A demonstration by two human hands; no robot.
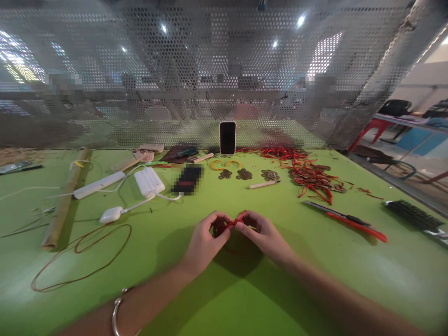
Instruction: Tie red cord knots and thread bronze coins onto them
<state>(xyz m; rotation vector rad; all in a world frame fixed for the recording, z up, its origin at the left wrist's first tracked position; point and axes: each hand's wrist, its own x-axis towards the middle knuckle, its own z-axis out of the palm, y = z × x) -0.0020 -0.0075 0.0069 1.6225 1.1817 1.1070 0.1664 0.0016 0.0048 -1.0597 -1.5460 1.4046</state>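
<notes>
Both hands meet low over the green table, pinching a red cord (238,220) between thumbs and fingertips. My left hand (206,238) is closed on the cord's left part, with dark round coin-like pieces (219,227) partly hidden behind its fingers. From the other side, my right hand (265,235) is closed on the same cord, and a short red end sticks up beside its index finger. Beyond the hands lie small piles of old-looking coins (244,174) and a thin tool with a pale handle (262,185). A tangle of red cords with coins (311,175) spreads to the right.
A utility knife (346,220) and a black brush (415,217) lie right. A phone (227,138) stands upright against the perforated metal screen (196,60). At left are a bamboo pole (65,205), white power strip (99,184), white adapter (149,181) and looped thin cord (105,266).
</notes>
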